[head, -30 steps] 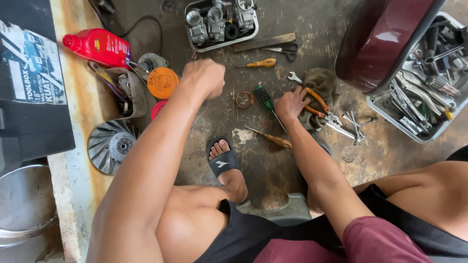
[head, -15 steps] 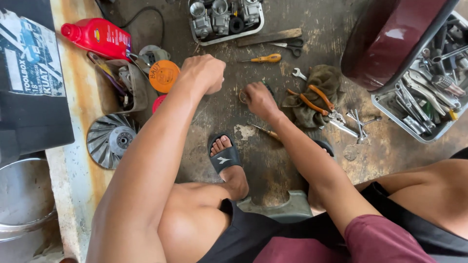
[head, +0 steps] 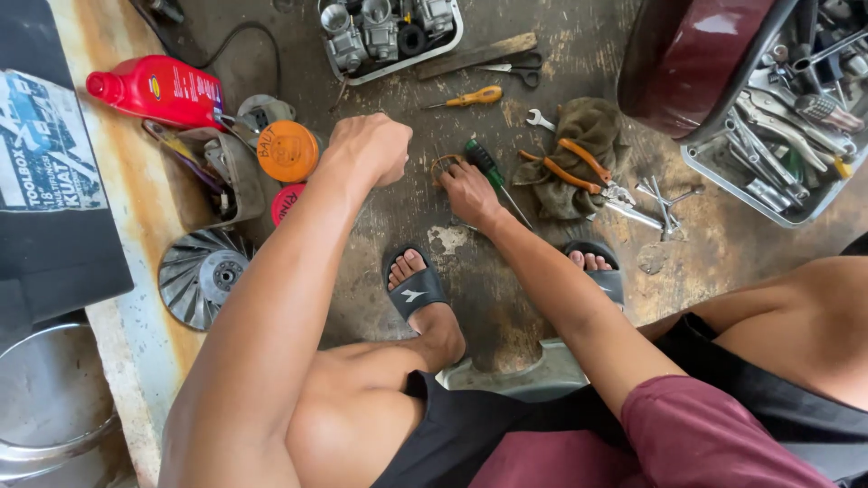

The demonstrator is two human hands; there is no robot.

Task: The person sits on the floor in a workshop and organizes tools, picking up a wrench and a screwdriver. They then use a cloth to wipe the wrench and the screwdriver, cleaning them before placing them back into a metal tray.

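— Brown ring (head: 445,165), thin, flat on the concrete floor (head: 380,226), right at the fingertips of the right grip (head: 470,194).
— Closed on it?
— Cannot tell. Fingers curled down, tips on or just over the rim, no clear pinch showing.
— And the left grip (head: 366,149)?
— Balled into a tight fist just left of the ring, nothing visible inside.
— Step in hand?
— Looks like a reach-and-pick, at first contact, not yet lifted. Calls for a thumb-and-finger pinch across the thin rim, then a straight lift clear of the screwdriver (head: 479,155).
— Which way round?
— Round, so no long axis to speak of; open face up. Green-handled screwdriver just beside it on the right: long axis slanting, handle at the far end, shaft running under the right wrist, tip toward the near right. Farther right, orange-handled pliers (head: 579,163) on a rag (head: 592,126).
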